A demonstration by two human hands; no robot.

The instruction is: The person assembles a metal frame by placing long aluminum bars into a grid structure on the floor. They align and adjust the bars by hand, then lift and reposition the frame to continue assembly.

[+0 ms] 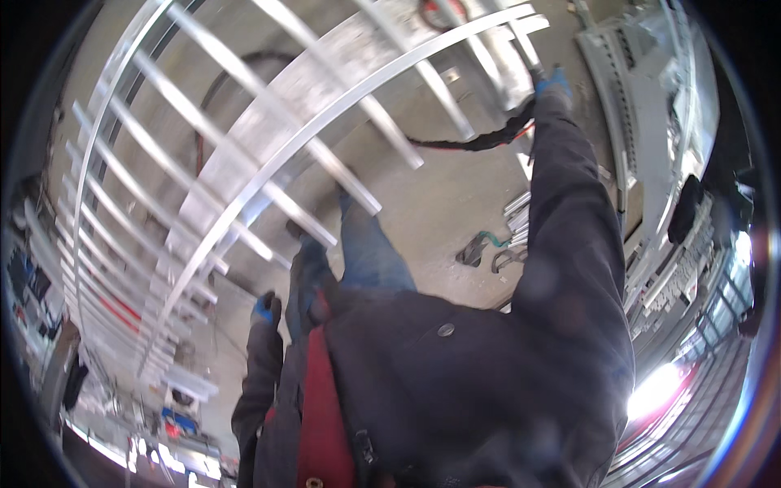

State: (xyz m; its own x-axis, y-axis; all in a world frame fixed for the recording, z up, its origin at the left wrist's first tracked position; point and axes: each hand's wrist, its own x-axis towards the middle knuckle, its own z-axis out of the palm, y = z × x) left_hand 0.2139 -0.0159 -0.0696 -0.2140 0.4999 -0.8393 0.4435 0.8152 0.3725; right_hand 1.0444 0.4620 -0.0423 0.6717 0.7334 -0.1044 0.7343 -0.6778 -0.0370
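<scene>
Left hand (267, 307): gloved, low beside the metal railing (304, 137); fingers small and dark, cannot tell how far open or what, if anything, held.
Right hand (555, 84): gloved in blue, arm outstretched to the railing's right end; grip blurred, cannot tell opening, hold or contact.
Dark jacket (455, 382): cut off by the lower edge.
Railing's place: ahead and leftward, slats smeared, top cut off.
Dark cable (488, 142): below the right end, partly hidden behind slats.
Floor pieces (472, 250): dark, beyond the jacket, kind unclear.
Far left: clutter, too blurred to name.
</scene>
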